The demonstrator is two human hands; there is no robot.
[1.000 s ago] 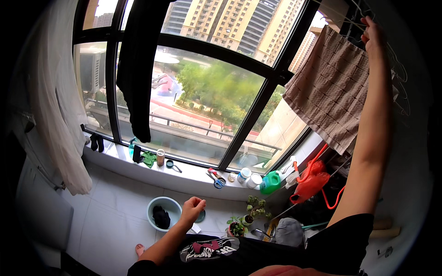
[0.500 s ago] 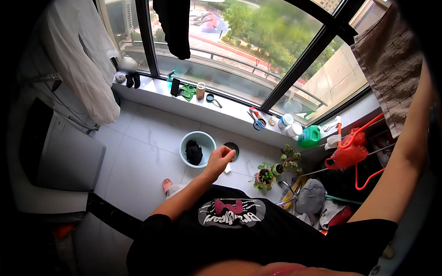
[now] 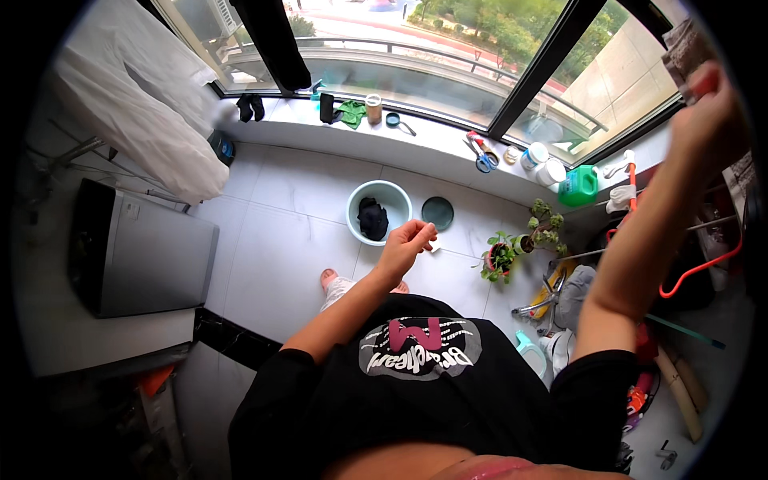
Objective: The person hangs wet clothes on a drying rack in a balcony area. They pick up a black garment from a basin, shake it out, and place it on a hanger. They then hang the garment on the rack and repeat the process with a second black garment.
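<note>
My left hand point(image 3: 410, 243) is held at waist height, its thumb and fingers pinched together; anything between them is hidden. Below and beyond it, a pale blue basin point(image 3: 404, 199) with black cloth point(image 3: 373, 218) in it sits on the tiled floor. A dark green round lid point(image 3: 438, 213) lies beside the basin, with a small white piece near it. Raised at the upper right, my right hand point(image 3: 710, 120) is closed and blurred, right by the brown towel point(image 3: 685, 50). A reddish patch shows at its fingers, but what they grip cannot be made out.
Along the window ledge stand a jar point(image 3: 374, 109), blue scissors point(image 3: 485, 162), white tubs point(image 3: 550, 173) and a green jug point(image 3: 578, 186). Potted plants point(image 3: 501, 258) are on the floor, right of centre. White trousers point(image 3: 144, 104) hang left, above a grey appliance point(image 3: 160, 256). A red hanger point(image 3: 702, 274) is at right.
The view has shifted, so the room sits lower and to the right. My right hand has come into view beside the towel, which now shows less. My left hand remains pinched.
</note>
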